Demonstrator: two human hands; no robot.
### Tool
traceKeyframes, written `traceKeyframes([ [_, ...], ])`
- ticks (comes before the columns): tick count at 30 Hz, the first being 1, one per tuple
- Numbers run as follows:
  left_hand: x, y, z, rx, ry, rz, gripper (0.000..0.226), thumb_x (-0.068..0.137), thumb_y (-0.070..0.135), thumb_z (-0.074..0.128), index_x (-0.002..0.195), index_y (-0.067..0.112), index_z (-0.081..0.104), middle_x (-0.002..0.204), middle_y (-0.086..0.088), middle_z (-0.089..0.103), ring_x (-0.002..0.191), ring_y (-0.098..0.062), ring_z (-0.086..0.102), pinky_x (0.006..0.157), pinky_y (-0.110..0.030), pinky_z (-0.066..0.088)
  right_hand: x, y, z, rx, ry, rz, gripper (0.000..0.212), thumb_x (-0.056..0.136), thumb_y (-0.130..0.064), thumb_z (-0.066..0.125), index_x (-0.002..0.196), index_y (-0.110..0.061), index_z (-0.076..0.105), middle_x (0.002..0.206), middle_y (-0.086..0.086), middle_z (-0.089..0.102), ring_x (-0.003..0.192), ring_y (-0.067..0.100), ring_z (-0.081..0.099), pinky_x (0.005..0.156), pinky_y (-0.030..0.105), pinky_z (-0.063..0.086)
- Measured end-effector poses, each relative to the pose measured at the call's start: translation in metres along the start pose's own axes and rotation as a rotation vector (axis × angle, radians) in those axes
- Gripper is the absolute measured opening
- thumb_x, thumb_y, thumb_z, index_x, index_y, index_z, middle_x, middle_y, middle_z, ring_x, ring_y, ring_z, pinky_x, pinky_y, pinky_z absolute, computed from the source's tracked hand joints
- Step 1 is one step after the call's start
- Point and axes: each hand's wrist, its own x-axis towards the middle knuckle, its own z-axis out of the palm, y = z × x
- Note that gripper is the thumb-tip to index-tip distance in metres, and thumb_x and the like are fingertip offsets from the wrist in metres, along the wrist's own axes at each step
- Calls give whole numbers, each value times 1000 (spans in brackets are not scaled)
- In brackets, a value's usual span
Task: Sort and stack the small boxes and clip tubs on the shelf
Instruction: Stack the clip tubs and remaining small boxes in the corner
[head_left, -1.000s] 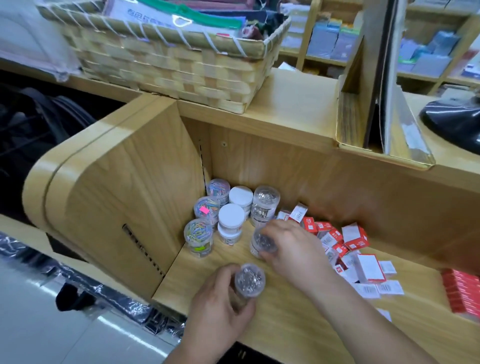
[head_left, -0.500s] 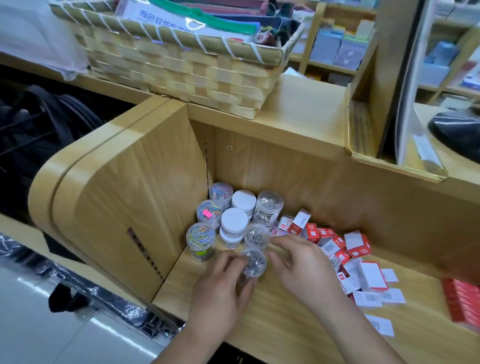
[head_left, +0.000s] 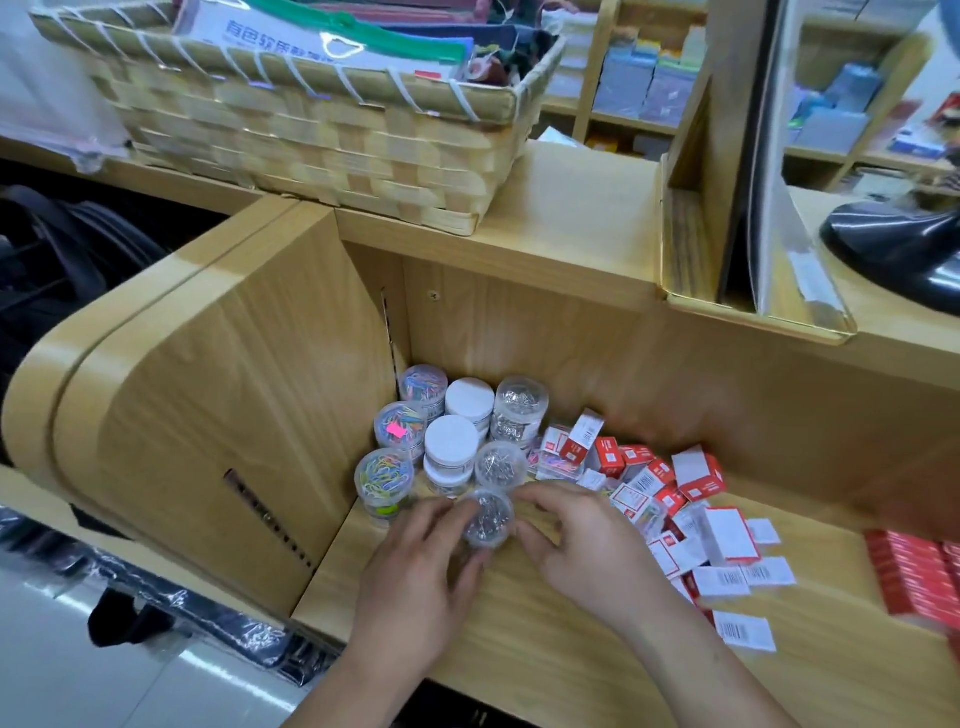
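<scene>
Clear plastic packed with silver clips: that is the tub (head_left: 488, 519) you are holding at the lower centre of the frame, low over the shelf (head_left: 519, 654). Your left hand (head_left: 415, 577) is curling its fingers round the tub's left side, and your right hand (head_left: 582, 540) is pinching its right edge between thumb and fingertips. A second silver tub (head_left: 501, 464) is sitting just above it in the frame, with a taller silver stack (head_left: 521, 405) beyond that. Two white tubs (head_left: 451, 447) are standing left of these, and three coloured tubs (head_left: 384, 475) are lining up along the side panel. Red and white boxes (head_left: 696, 473) are lying scattered at centre right, some hiding under your right hand. A basket (head_left: 311, 130) is sitting at upper left.
</scene>
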Motion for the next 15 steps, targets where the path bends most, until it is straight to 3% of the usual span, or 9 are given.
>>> traceKeyframes([
  [4, 10, 17, -7, -20, 38, 101, 45, 86, 42, 70, 126, 22, 64, 127, 9, 54, 113, -17, 57, 92, -33, 52, -11, 16, -21, -40, 246, 4, 27, 84, -45, 65, 107, -31, 72, 102, -18, 68, 96, 12, 65, 80, 32, 55],
  [7, 41, 47, 2, -30, -17, 190, 45, 88, 39, 67, 129, 23, 60, 135, 4, 54, 119, -21, 58, 95, -35, 52, -20, 39, -37, -178, 409, 8, 32, 83, -46, 67, 108, -27, 73, 115, -10, 67, 114, 18, 60, 93, 37, 52],
  [9, 66, 67, 14, -11, -96, 180, 55, 92, 41, 61, 143, 25, 50, 150, -2, 46, 135, -24, 49, 105, -37, 48, -28, 54, -39, -292, 375, 50, 48, 80, -56, 69, 120, -30, 69, 131, -4, 60, 129, 25, 51, 105, 46, 44],
  [12, 93, 84, 37, 123, -245, 155, 65, 97, 39, 51, 157, 25, 30, 162, -15, 28, 149, -32, 30, 115, -41, 35, -42, 75, -32, -398, 234, 115, 73, 66, -71, 71, 130, -38, 61, 146, 3, 51, 141, 34, 39, 109, 58, 36],
  [15, 96, 86, 54, 191, -299, 160, 69, 94, 34, 49, 158, 20, 27, 151, -22, 41, 141, -39, 38, 114, -43, 36, -51, 93, -33, -421, 173, 150, 79, 58, -74, 69, 129, -41, 61, 150, 5, 48, 144, 37, 36, 109, 61, 36],
])
